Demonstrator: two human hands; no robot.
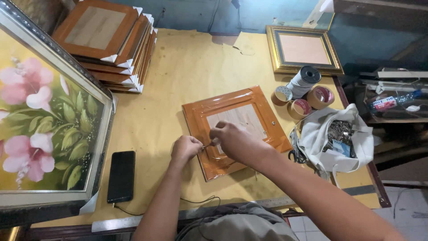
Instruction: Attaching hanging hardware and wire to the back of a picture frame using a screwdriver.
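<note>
Lap: grey cloth (236,223) bunched right under the camera, against the desk (178,67) edge.
Ruler: steel ruler (117,223) lying along the near edge, just past your left arm.
Left hand: your left hand (186,148) sits on the near left edge of the orange frame (267,117), fingers curled tight and pinching a small metal piece (207,144).
Right hand: your right hand (230,138) is over the frame's backing board, fingers closed on the same little piece, the two hands almost touching.
Frame: it lies flat mid-desk, face down, slightly turned.
Phone: black phone (121,176) to your left, cable trailing off it.
Painting: big flower painting (44,125) at far left.
Stack: matching orange frames (111,40) piled at the back left.
Right side: tape rolls (303,100), white bag (339,138), scissors (295,154), gold frame (304,50).
</note>
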